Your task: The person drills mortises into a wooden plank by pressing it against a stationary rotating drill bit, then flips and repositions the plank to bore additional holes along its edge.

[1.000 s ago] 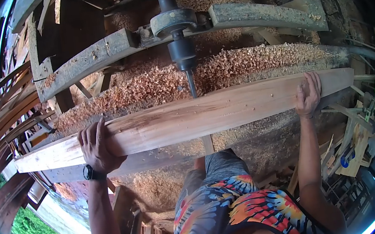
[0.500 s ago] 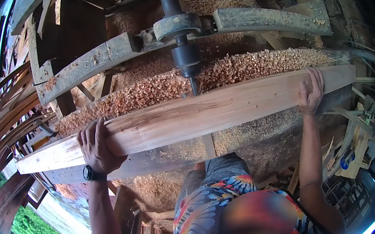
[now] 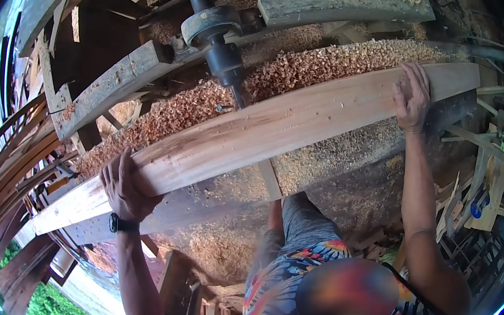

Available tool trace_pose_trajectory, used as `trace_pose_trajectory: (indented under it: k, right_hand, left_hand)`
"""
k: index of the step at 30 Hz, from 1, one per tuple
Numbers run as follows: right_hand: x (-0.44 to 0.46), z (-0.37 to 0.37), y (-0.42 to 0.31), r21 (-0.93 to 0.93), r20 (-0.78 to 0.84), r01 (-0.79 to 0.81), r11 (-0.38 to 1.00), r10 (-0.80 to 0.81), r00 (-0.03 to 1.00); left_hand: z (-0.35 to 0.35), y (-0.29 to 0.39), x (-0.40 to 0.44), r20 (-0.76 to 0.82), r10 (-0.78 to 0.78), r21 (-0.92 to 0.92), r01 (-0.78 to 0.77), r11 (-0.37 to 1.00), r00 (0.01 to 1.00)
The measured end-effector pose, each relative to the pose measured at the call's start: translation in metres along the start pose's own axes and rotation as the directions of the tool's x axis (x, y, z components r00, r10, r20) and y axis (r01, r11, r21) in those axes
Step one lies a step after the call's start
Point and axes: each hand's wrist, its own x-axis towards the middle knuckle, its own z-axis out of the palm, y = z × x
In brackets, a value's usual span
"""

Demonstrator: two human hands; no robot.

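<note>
A long pale wooden plank lies across the workbench, with darker streaks in its grain. My left hand, wearing a black watch on the wrist, grips the plank toward its left end. Near the right end, my right hand is closed over the plank, fingers on the top face. A dark drill chuck points toward me from beyond the plank. Its bit meets the plank's far edge; I cannot tell how deep it sits in the wood.
Wood chips are heaped along the plank's far side. Behind them runs a thick wooden beam by the spindle bearing. Sawdust covers the workbench. Curved wood pieces stack at left; offcuts pile at right.
The plank, with both hands on it, has slid slightly right relative to the bit. The whole view has also shifted, so the chuck appears higher and further left.
</note>
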Motion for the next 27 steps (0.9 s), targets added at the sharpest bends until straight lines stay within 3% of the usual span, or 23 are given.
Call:
trace_pose_trajectory:
  k: [8, 12, 27]
  right_hand:
    - [-0.065, -0.029, -0.015, -0.047, 0.064, -0.040, 0.998, 0.043, 0.997]
    - [-0.086, -0.038, -0.018, -0.065, 0.088, -0.086, 0.994, 0.091, 0.992]
    - [-0.040, -0.022, -0.007, -0.032, 0.067, -0.051, 0.998, 0.053, 0.996]
  left_hand:
    - [-0.004, 0.012, -0.030, 0.087, -0.029, -0.026, 0.032, 0.999, 0.996]
    - [-0.004, 0.016, -0.034, 0.053, 0.042, -0.045, -0.039, 0.998, 0.998]
    - [-0.002, 0.006, -0.019, 0.069, -0.018, -0.027, 0.020, 0.999, 0.997]
